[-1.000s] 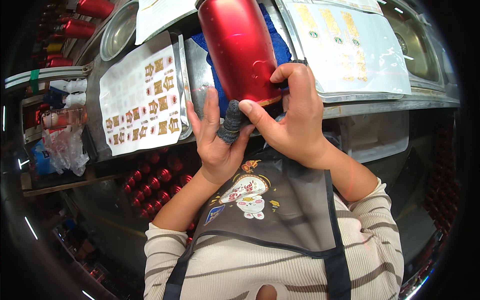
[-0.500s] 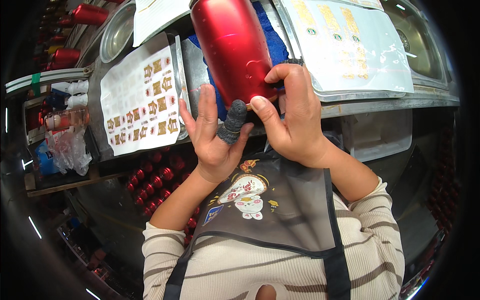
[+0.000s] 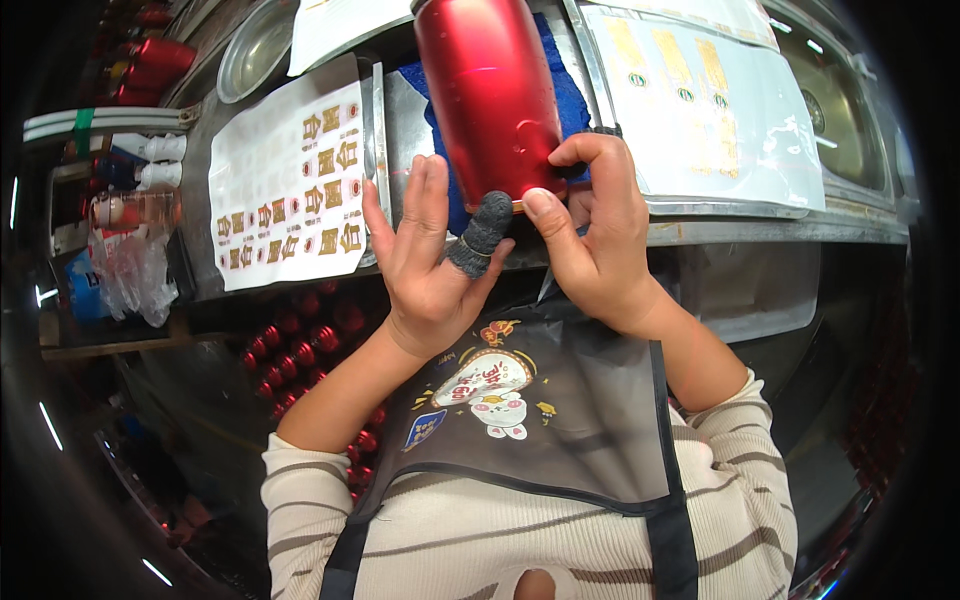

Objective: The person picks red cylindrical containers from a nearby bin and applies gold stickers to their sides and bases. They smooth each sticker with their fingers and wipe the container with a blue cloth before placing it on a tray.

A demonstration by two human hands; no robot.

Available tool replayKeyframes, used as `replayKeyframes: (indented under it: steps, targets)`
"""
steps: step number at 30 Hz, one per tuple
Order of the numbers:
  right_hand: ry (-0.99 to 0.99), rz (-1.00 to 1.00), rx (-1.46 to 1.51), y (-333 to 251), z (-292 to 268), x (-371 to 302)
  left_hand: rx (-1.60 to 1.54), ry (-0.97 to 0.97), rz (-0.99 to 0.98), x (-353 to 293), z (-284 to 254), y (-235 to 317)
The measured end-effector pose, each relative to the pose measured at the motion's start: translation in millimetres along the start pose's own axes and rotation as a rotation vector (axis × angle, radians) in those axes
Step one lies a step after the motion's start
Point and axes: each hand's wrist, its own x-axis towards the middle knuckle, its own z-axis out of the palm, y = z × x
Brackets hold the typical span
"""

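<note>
A shiny red metal bottle (image 3: 490,95) lies on a blue cloth (image 3: 573,95), its near end toward me and its far end cut off by the picture's edge. Around its near right side curls my right hand (image 3: 600,235), the thumb at the end rim and the bent index finger against the side. My left hand (image 3: 425,270) has its fingers stretched and apart. A dark grey cloth finger cover (image 3: 485,235) wraps its index finger, whose tip rests at the bottle's near rim. Wet drops and a faint raised outline show on the bottle near my right index finger.
To the left lies a white sheet of gold and red decals (image 3: 290,190); to the right, another decal sheet (image 3: 680,110) covers a metal tray. A metal bowl (image 3: 255,55) stands far left, a basin (image 3: 835,100) far right. Several red bottles (image 3: 300,350) sit below the bench.
The whole view has shifted slightly, so the bottle and cloth appear a little farther right. Both hands keep nearly the same pose at the bottle's near end.
</note>
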Motion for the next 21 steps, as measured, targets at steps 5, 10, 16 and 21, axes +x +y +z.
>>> replayKeyframes:
  steps: [5, 10, 16, 21]
  targets:
    - [-0.055, 0.125, 0.24, 4.3, -4.6, -2.8, 0.082, 0.015, 0.072, 13.7, -6.8, 0.9]
    - [-0.008, 0.183, 0.243, 7.2, -23.1, -14.4, 0.147, 0.057, 0.174, 39.1, -7.8, 12.4]
    - [0.015, -0.086, -0.118, 1.8, -32.5, -28.7, -0.011, 0.144, 0.042, 30.2, 1.7, 5.2]
    - [-0.196, -0.403, -0.187, -5.6, -19.4, -22.8, -0.195, 0.125, -0.187, 18.7, 14.6, -16.5]
